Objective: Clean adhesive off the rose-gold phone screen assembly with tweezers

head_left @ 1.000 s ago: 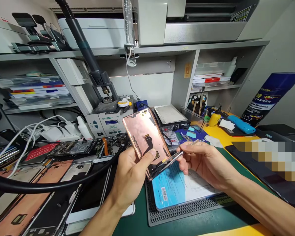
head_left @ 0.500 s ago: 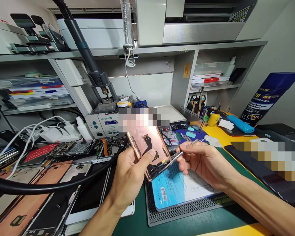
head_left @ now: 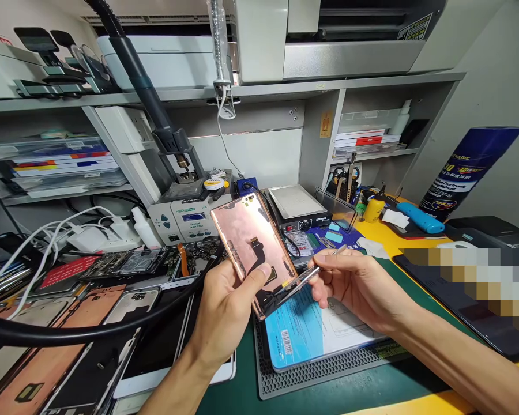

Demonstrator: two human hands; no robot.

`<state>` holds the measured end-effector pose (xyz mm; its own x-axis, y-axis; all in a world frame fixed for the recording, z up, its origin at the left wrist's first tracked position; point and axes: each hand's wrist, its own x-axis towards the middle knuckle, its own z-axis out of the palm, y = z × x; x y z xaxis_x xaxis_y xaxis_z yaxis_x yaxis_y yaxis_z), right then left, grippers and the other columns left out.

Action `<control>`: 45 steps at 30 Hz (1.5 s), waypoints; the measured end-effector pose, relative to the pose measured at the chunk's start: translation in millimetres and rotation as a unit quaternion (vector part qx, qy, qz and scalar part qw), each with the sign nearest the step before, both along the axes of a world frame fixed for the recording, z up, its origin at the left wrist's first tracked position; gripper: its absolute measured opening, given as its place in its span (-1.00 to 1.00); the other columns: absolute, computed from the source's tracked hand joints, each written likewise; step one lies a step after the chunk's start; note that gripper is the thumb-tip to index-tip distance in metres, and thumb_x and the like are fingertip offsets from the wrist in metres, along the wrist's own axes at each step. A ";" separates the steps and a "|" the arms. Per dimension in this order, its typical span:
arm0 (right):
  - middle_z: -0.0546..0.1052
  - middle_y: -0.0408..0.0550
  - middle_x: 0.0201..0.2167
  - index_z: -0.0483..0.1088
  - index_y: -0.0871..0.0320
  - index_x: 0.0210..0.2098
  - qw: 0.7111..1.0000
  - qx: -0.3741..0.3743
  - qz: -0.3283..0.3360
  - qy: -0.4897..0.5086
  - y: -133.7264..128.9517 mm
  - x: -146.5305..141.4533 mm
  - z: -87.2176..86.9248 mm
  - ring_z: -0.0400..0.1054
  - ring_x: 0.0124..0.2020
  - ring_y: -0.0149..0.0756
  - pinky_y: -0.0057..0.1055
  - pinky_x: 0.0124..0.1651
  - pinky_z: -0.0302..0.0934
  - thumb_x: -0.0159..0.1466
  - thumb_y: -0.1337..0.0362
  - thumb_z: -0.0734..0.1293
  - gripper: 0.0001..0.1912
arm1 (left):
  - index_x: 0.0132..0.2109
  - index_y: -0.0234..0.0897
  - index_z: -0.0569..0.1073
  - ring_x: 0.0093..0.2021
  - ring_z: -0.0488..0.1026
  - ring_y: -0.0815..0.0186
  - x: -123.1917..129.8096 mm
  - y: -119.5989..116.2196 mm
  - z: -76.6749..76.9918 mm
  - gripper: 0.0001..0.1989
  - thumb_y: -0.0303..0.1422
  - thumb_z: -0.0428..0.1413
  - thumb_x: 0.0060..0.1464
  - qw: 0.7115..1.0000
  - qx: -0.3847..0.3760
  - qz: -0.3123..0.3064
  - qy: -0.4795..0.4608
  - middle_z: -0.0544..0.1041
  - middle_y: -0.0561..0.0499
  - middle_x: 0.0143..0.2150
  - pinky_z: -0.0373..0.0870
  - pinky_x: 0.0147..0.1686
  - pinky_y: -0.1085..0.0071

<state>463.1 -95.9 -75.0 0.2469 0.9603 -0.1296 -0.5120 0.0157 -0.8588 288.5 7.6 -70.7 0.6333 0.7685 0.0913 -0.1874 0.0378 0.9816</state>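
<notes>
My left hand [head_left: 231, 297] is closed round the lower left edge of a copper-coloured phone screen assembly [head_left: 246, 222], its thumb pressing on the inner face. A black flex cable [head_left: 256, 251] with a connector end sticks up near the thumb. In my right hand [head_left: 350, 279] is a pair of metal tweezers [head_left: 308, 278], pinched between thumb and fingers. The tweezer tips reach over the black strip along the lower edge of the assembly; whether they grip anything there I cannot tell. Below both hands lies a blue and white box [head_left: 303, 340].
The box rests on a grey perforated mat [head_left: 328, 374]. Several phone parts [head_left: 86, 334] lie at the left, crossed by a thick black hose [head_left: 90, 333]. Behind stand a soldering station [head_left: 185, 222] and a heating plate [head_left: 300, 202]. A blue spray can [head_left: 469, 173] is at the right.
The view has shifted slightly. Both hands keep their hold, with the tweezers still over the lower edge of the screen assembly.
</notes>
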 end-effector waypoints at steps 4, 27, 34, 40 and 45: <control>0.56 0.11 -0.57 0.55 0.35 -0.41 1.000 0.004 0.003 0.002 0.0 -0.2 1.3 0.45 -0.60 -0.33 -0.53 -0.49 0.40 0.24 0.35 0.38 -0.83 | -0.17 -0.35 0.63 -0.15 0.58 0.08 -1.1 0.9 -0.5 -0.77 -0.27 0.26 0.11 1.000 0.004 0.007 -0.001 0.68 -0.14 -0.15 0.48 -0.18 0.27; 0.56 0.13 -0.49 0.54 0.35 -0.44 1.000 0.016 -0.022 -0.015 1.3 -1.0 -4.1 0.50 -0.54 -0.28 -0.48 -0.46 0.45 0.32 0.36 0.36 -0.77 | -0.14 -0.31 0.62 -0.11 0.59 0.14 -3.0 0.8 -4.4 -0.76 -0.23 0.24 0.17 0.993 0.103 0.060 0.021 0.69 -0.06 -0.12 0.48 -0.09 0.34; 0.56 0.12 -0.48 0.54 0.35 -0.43 1.000 0.020 -0.021 -0.006 1.2 0.0 -5.0 0.50 -0.54 -0.27 -0.47 -0.47 0.45 0.32 0.37 0.37 -0.79 | -0.11 -0.31 0.61 -0.09 0.59 0.12 -1.8 0.2 -6.0 -0.75 -0.24 0.25 0.15 0.994 0.094 0.056 0.004 0.68 -0.05 -0.12 0.50 -0.09 0.34; 0.57 0.08 -0.49 0.56 0.35 -0.38 1.000 0.011 -0.021 0.021 1.2 1.2 -5.4 0.50 -0.54 -0.27 -0.47 -0.50 0.46 0.28 0.38 0.39 -0.85 | -0.18 -0.33 0.61 -0.17 0.59 0.09 -2.3 1.3 -8.9 -0.77 -0.24 0.26 0.14 0.995 0.083 0.048 0.000 0.68 -0.08 -0.21 0.51 -0.16 0.28; 0.57 0.09 -0.49 0.57 0.36 -0.39 0.999 0.009 -0.023 0.029 1.8 1.6 -4.5 0.51 -0.54 -0.27 -0.48 -0.50 0.46 0.27 0.40 0.38 -0.85 | -0.17 -0.34 0.61 -0.15 0.60 0.04 -1.0 2.3 -9.6 -0.77 -0.24 0.26 0.12 0.997 0.067 0.038 -0.005 0.68 -0.11 -0.19 0.52 -0.14 0.22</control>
